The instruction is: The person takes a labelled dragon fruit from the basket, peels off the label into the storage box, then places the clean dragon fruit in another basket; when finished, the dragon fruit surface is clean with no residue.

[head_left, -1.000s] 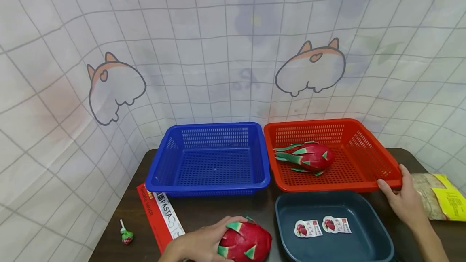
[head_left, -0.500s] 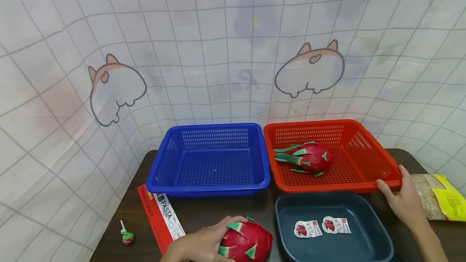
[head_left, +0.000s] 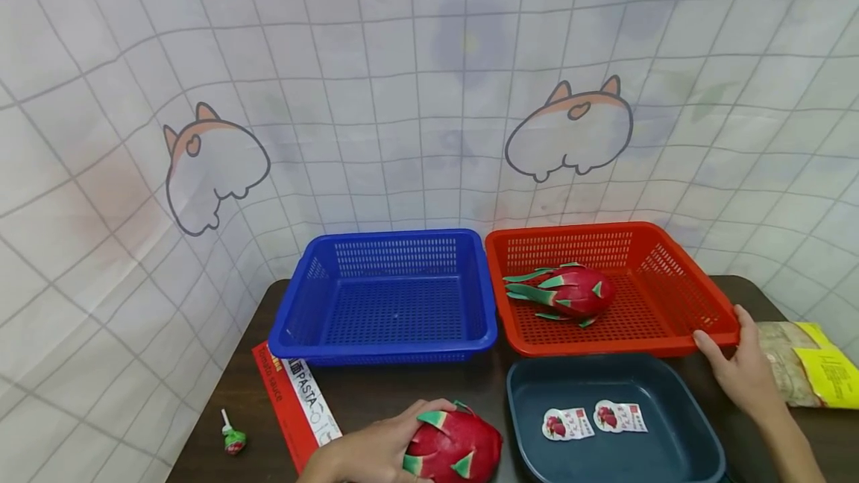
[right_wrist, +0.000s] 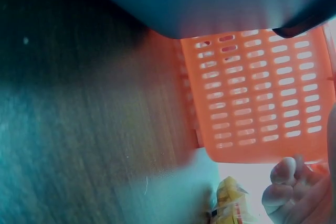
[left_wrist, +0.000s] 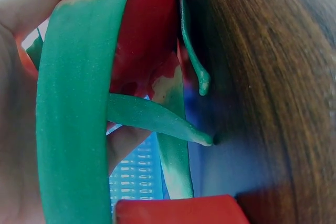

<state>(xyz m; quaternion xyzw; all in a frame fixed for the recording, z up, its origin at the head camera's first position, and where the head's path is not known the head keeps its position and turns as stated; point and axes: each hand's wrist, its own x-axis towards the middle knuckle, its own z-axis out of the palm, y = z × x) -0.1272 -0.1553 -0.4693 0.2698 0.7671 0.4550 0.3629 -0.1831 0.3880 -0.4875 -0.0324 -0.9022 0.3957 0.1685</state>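
At the front of the table my left hand [head_left: 379, 444] grips a red dragon fruit [head_left: 459, 444] with green scales. The left wrist view shows its long green leaves [left_wrist: 76, 108] pointing back past the palm. My right hand [head_left: 748, 367] holds the front right corner of the red basket [head_left: 661, 308], thumb on the near side. Its curled fingers [right_wrist: 278, 195] show by the basket wall in the right wrist view. Inside that basket, toward its left, lies a second dragon fruit [head_left: 580, 291].
Left of the red basket stands a blue basket [head_left: 396, 319]. A dark blue-grey tray [head_left: 617, 461], with two dragon fruit labels [head_left: 620, 414] in it, sits in front. Around them lie a red pasta box [head_left: 291, 401], a lollipop [head_left: 233, 434] and a yellow bag [head_left: 822, 367].
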